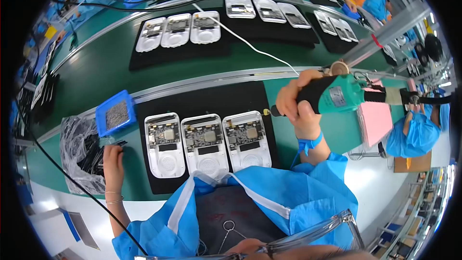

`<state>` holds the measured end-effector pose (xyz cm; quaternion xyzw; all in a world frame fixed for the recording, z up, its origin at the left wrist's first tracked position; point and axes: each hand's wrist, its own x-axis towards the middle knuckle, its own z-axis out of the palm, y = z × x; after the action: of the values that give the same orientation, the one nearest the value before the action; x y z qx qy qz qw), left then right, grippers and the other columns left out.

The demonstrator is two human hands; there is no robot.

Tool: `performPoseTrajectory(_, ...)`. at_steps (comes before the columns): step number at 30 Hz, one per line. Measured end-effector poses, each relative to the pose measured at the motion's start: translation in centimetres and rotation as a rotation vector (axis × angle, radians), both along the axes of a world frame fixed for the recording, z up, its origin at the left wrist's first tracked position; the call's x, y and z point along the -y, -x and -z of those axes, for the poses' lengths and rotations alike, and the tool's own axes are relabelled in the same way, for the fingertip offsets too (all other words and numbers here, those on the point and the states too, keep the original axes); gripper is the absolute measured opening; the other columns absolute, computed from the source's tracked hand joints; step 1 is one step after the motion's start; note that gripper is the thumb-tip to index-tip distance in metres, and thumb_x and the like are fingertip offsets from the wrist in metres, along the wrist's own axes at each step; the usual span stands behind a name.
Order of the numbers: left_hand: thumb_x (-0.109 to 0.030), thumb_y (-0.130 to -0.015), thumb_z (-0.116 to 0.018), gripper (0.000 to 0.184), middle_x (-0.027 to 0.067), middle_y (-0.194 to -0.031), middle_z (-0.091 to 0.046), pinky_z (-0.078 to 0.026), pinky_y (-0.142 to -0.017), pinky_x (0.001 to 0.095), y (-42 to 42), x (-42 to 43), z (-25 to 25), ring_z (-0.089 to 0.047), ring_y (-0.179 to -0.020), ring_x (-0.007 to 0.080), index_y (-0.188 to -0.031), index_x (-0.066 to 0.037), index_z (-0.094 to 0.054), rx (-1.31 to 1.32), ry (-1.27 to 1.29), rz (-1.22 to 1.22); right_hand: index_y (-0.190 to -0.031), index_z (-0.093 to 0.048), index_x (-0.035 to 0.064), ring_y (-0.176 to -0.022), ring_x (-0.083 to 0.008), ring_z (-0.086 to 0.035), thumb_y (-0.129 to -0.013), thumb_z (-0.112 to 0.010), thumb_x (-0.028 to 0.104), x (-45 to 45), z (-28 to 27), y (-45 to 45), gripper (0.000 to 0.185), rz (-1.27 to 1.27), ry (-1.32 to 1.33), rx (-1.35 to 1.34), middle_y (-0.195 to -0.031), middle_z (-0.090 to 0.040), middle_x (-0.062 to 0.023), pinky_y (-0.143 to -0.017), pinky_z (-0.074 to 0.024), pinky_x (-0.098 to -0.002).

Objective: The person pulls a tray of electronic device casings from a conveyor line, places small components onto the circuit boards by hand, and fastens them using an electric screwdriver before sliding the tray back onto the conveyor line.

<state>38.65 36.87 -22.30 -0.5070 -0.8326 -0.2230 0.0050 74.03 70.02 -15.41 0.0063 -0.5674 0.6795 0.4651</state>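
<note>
My right hand (301, 97) is wrapped round a green and black electric screwdriver (338, 95), which lies nearly level, its tip pointing left above the mat. At the left, my left hand (113, 163) has its fingers pinched together at the edge of a clear plastic bag (72, 151) of thin black parts (91, 156). A dark strip shows at the fingertips; its exact kind is unclear. Between my hands, three white housings with circuit boards, a left one (165, 145), a middle one (205, 145) and a right one (247, 139), lie side by side on a black mat (207, 101).
A blue tray (115, 113) of small metal pieces stands behind the bag. Beyond the metal rail (207, 79), more white housings (175, 30) lie on black mats. A pink stack (375, 120) is at the right. A white cable (240, 38) hangs across. Co-workers in blue sit around.
</note>
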Motion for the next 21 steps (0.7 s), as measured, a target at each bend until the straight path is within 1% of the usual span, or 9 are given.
performPoseTrajectory(1, 0.006, -0.080, -0.056, 0.012, 0.0171, -0.094, -0.053, -0.044, -0.079, 0.0375, -0.6, -1.2, -0.9, -0.053, -0.090, 0.0345, -0.091, 0.003, -0.056, -0.024, -0.035, -0.019, -0.108, -0.041, 0.0052, -0.049, -0.0114, -0.044, -0.081, -0.070, 0.021, -0.2, 0.1, -0.1, 0.043, 0.002, 0.000, 0.008, -0.061, -0.050, -0.0046, -0.046, -0.0370, -0.0257)
performPoseTrajectory(4, 0.005, -0.081, -0.059, 0.011, 0.0159, -0.093, -0.057, -0.046, -0.078, 0.0357, -4.9, -7.6, -4.7, -0.057, -0.089, 0.0317, -0.092, 0.003, -0.059, -0.003, -0.253, 0.092, -0.110, -0.041, 0.0018, -0.052, -0.0104, -0.047, -0.081, -0.068, 0.014, -0.7, 0.5, -0.3, 0.041, -0.006, 0.006, 0.029, -0.063, -0.053, -0.0063, -0.047, -0.0367, -0.0235)
performPoseTrajectory(6, 0.003, -0.079, -0.063, 0.014, 0.0139, -0.089, -0.061, -0.048, -0.074, 0.0341, -9.7, -12.1, -6.2, -0.060, -0.084, 0.0285, -0.093, 0.002, -0.060, 0.207, -0.246, 0.256, -0.110, -0.042, -0.0003, -0.054, -0.0107, -0.049, -0.080, -0.068, 0.011, -0.6, 0.9, -0.1, 0.041, -0.022, 0.048, 0.023, -0.067, -0.055, -0.0069, -0.048, -0.0392, -0.0236)
performPoseTrajectory(8, 0.001, -0.078, -0.066, 0.015, 0.0132, -0.083, -0.061, -0.049, -0.069, 0.0344, -13.5, -15.9, -5.8, -0.061, -0.080, 0.0290, -0.092, 0.000, -0.061, 0.399, -0.233, 0.463, -0.110, -0.042, -0.0016, -0.056, -0.0106, -0.050, -0.080, -0.067, 0.009, -0.6, 1.1, -0.2, 0.040, -0.025, 0.050, 0.028, -0.069, -0.056, -0.0068, -0.050, -0.0407, -0.0235)
performPoseTrajectory(10, -0.002, -0.077, -0.067, 0.015, 0.0139, -0.085, -0.059, -0.050, -0.069, 0.0368, -16.2, -19.7, -5.1, -0.060, -0.080, 0.0306, -0.090, 0.000, -0.061, 0.358, -0.223, 0.700, -0.110, -0.042, -0.0025, -0.057, -0.0104, -0.051, -0.079, -0.067, 0.008, -0.8, 1.1, -0.3, 0.041, -0.027, 0.057, 0.030, -0.071, -0.056, -0.0067, -0.051, -0.0418, -0.0233)
performPoseTrajectory(12, -0.003, -0.074, -0.069, 0.016, 0.0137, -0.087, -0.056, -0.049, -0.069, 0.0383, -18.1, -22.2, -3.8, -0.058, -0.079, 0.0317, -0.087, 0.000, -0.060, 0.360, -0.276, 0.791, -0.110, -0.042, -0.0030, -0.058, -0.0103, -0.052, -0.079, -0.067, 0.007, -0.9, 1.2, -0.5, 0.041, -0.030, 0.069, 0.033, -0.073, -0.057, -0.0066, -0.052, -0.0424, -0.0230)
performPoseTrajectory(13, -0.002, -0.071, -0.070, 0.018, 0.0126, -0.089, -0.053, -0.049, -0.071, 0.0377, -18.7, -23.1, -3.0, -0.056, -0.082, 0.0303, -0.085, 0.001, -0.059, 0.336, -0.275, 0.805, -0.110, -0.042, -0.0029, -0.058, -0.0100, -0.052, -0.079, -0.067, 0.007, -0.9, 1.2, -0.6, 0.041, -0.030, 0.073, 0.034, -0.073, -0.057, -0.0062, -0.052, -0.0423, -0.0227)
performPoseTrajectory(17, 0.000, -0.068, -0.070, 0.020, 0.0120, -0.091, -0.051, -0.048, -0.075, 0.0364, -19.8, -24.7, -1.4, -0.053, -0.087, 0.0289, -0.085, 0.000, -0.059, 0.283, -0.267, 0.834, -0.111, -0.043, -0.0029, -0.060, -0.0090, -0.052, -0.079, -0.067, 0.007, -1.1, 0.9, -0.7, 0.042, -0.036, 0.089, 0.062, -0.073, -0.057, -0.0051, -0.054, -0.0418, -0.0221)
performPoseTrajectory(21, -0.003, -0.068, -0.072, 0.022, 0.0109, -0.092, -0.052, -0.046, -0.074, 0.0361, -20.3, -25.1, -1.0, -0.054, -0.086, 0.0278, -0.086, -0.001, -0.059, 0.243, -0.276, 0.816, -0.112, -0.043, -0.0032, -0.061, -0.0081, -0.052, -0.078, -0.067, 0.007, -1.5, 1.1, -1.0, 0.043, -0.003, 0.050, 0.157, -0.074, -0.058, -0.0048, -0.055, -0.0411, -0.0215)
